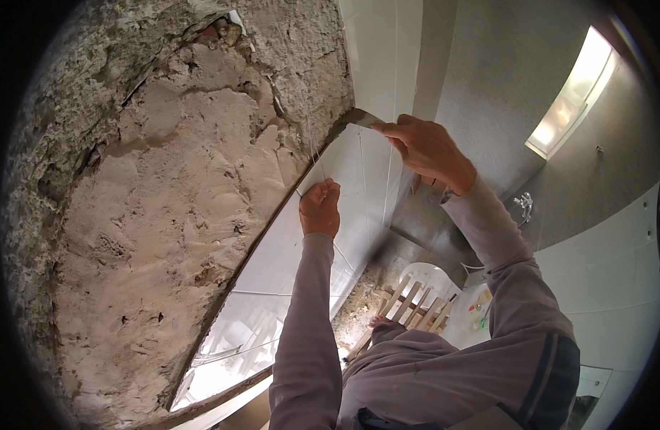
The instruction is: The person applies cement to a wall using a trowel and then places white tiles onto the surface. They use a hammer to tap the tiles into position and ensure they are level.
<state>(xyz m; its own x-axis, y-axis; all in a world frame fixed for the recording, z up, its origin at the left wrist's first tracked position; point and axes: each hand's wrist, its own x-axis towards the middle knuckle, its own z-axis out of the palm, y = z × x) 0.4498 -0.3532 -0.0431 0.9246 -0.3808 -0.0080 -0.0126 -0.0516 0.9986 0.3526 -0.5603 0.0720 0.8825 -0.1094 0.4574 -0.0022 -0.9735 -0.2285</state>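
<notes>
White glossy tiles [348,168] line the wall beside a rough, bare mortar patch [172,193]. My left hand [321,208] is closed in a pinch near the tiles' upper edge. A thin pale string [315,156] runs up from its fingertips across the edge toward the mortar. Farther right and higher, my right hand [434,152] is closed, its thumb and forefinger on a flat grey blade-like piece [362,117] at the tile corner. Whether that piece has a handle is hidden by the hand.
Rough stone-like wall [72,107] surrounds the mortar at the left. A lit window [572,97] is at the upper right, with a wall tap [523,206] below it. Wooden slats [410,302] stand low behind me. More pale tiles [609,279] cover the right wall.
</notes>
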